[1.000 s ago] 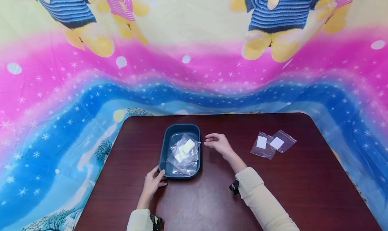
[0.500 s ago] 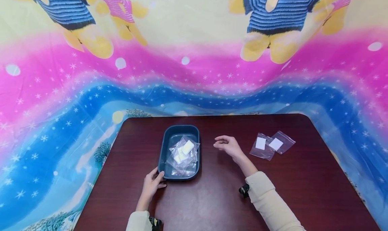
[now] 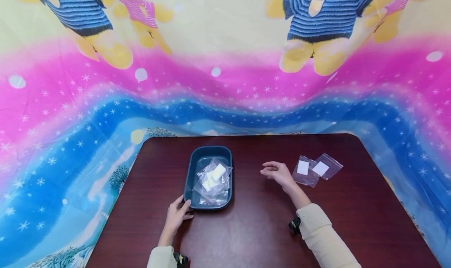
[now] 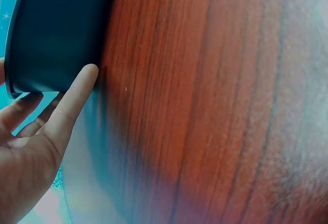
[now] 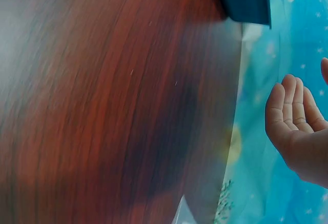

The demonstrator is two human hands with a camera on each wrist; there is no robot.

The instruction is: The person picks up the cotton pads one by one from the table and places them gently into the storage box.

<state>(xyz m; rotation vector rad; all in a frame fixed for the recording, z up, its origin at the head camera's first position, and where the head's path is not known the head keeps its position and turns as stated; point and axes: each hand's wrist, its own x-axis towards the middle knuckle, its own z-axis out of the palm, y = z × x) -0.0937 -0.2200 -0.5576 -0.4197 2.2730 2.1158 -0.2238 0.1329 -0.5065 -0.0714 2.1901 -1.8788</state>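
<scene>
A dark blue rectangular tray [image 3: 211, 208] stands left of centre on the table. Several clear zip bags with white cards [image 3: 214, 176] lie heaped inside it. At its near left corner my left hand [image 3: 176, 213] holds on, thumb over the rim and fingers along the outside wall. The left wrist view has the tray's wall [image 4: 56, 39] close up, fingertips against its lower edge. My right hand [image 3: 280, 174], fingers loosely bent and holding nothing, hovers over the table between the tray and two zip bags, the nearer one [image 3: 303, 168] and the farther one [image 3: 321, 168].
The dark red wooden table [image 3: 253, 225] has a rounded far edge. Behind it hangs a colourful printed cloth [image 3: 225, 99], which also drops past both sides. The two zip bags at the right overlap slightly. In the right wrist view the tray's corner [image 5: 246, 1] shows at the top.
My right hand has moved right, away from the tray and closer to the two zip bags. The left hand keeps its place at the tray's corner.
</scene>
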